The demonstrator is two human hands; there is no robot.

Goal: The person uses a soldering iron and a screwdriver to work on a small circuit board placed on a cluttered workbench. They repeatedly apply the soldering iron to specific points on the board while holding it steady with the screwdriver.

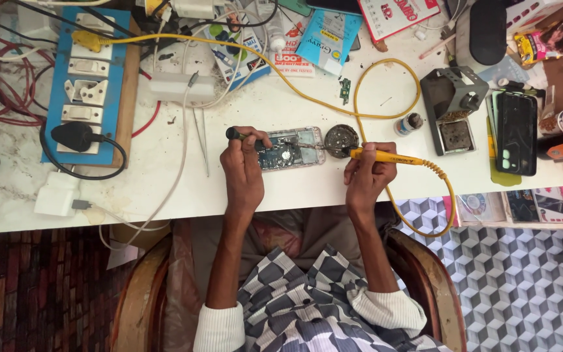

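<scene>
A person seated at a cluttered white surface works on an opened phone, which lies flat near the front edge with its long axis running left to right, circuit side up. The right hand has its grip pressed around a yellow soldering iron, whose tip points left toward the phone's right end and appears to sit at or just beside it; the iron's yellow cord loops away across the surface. The left hand is closed around a dark-handled tool and rests on the phone's left end, so both hands bracket the device, the left one touching it. A small round tin stands just beyond the phone's right end, directly behind the iron's tip; its contents are too small to make out. A grey iron stand with a tray sits well apart to the right, beside a dark phone. A blue switchboard lies far left.
</scene>
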